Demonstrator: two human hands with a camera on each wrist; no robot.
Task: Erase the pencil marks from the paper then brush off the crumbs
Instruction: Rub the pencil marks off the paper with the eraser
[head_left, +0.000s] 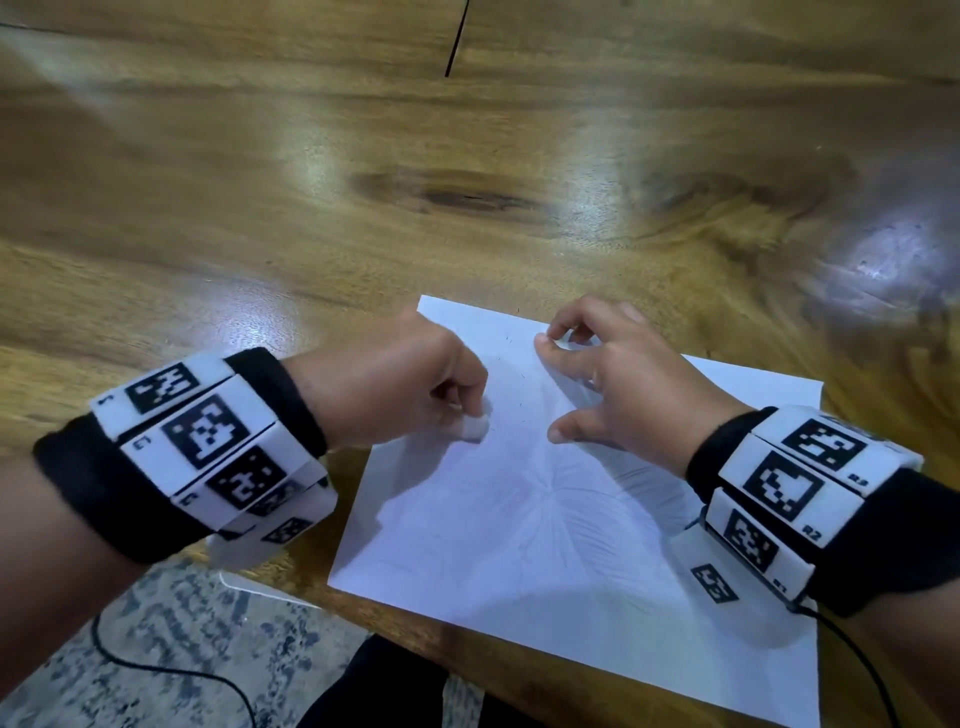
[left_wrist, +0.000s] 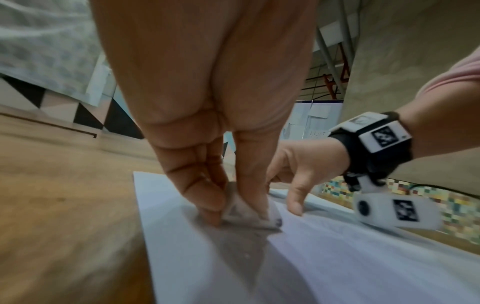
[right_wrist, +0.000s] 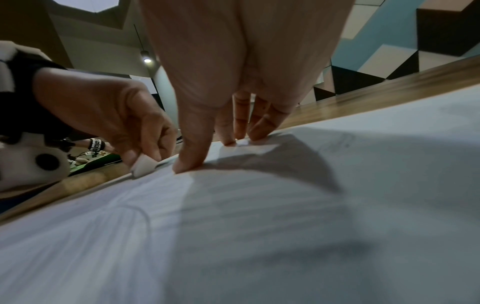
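A white sheet of paper with faint pencil lines lies at the near edge of the wooden table. My left hand pinches a small white eraser and presses it onto the paper's upper left part. The left wrist view shows the eraser squeezed between thumb and fingers, against the sheet. My right hand is spread, its fingertips pressing the paper near its far edge. The eraser sits just left of my right thumb. A few tiny dark crumbs dot the sheet.
Bare glossy wood stretches beyond and beside the paper. The table's near edge runs just under the sheet, with speckled floor and a black cable below. Another white sheet corner sticks out under my left wrist.
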